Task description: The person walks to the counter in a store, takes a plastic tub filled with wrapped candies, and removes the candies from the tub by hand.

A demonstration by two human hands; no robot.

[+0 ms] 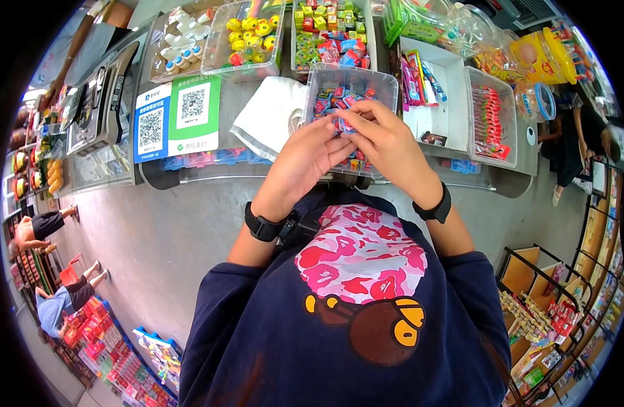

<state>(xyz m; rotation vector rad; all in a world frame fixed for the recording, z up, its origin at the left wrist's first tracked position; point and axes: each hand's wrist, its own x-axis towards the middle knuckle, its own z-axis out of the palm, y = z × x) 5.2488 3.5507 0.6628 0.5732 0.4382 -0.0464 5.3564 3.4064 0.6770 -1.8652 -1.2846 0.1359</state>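
A small wrapped candy (343,125) in blue and red is held at the fingertips of both hands, above a clear plastic bin (386,88). My right hand (388,144) pinches it from the right with bent fingers. From the left, my left hand (306,157) meets it, palm partly turned up and fingers curled in. Many similar candies (339,96) fill the bin, partly hidden by my hands. Beside the bin on the left lies a crumpled white cloth (268,119).
Payment QR signs (176,119) stand left of the cloth. Behind are bins of yellow duck-shaped items (252,34) and colorful small packs (332,27). To the right sit a white box (454,68) and a bin of red sticks (488,122). Other people (74,295) are among the shelves.
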